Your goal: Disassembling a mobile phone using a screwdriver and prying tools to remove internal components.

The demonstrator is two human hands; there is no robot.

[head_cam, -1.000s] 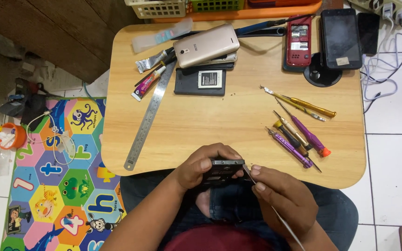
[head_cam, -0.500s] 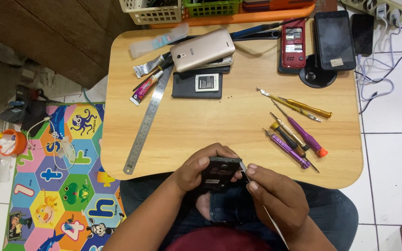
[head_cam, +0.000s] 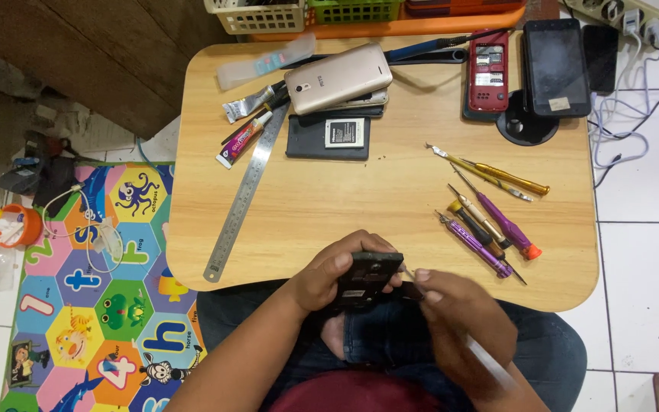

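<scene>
the left hand (head_cam: 329, 278) wraps its grip around a small black phone (head_cam: 368, 278), holding it just off the near edge of the table (head_cam: 390, 206) above the lap, likely so the part being worked on faces up and stays steady. the right hand (head_cam: 459, 320) pinches a thin tool (head_cam: 490, 362) in a narrow grip, its tip touching the phone's right edge, wrist bent inward. the screwdrivers (head_cam: 490, 221) lie near, just beyond that hand.
</scene>
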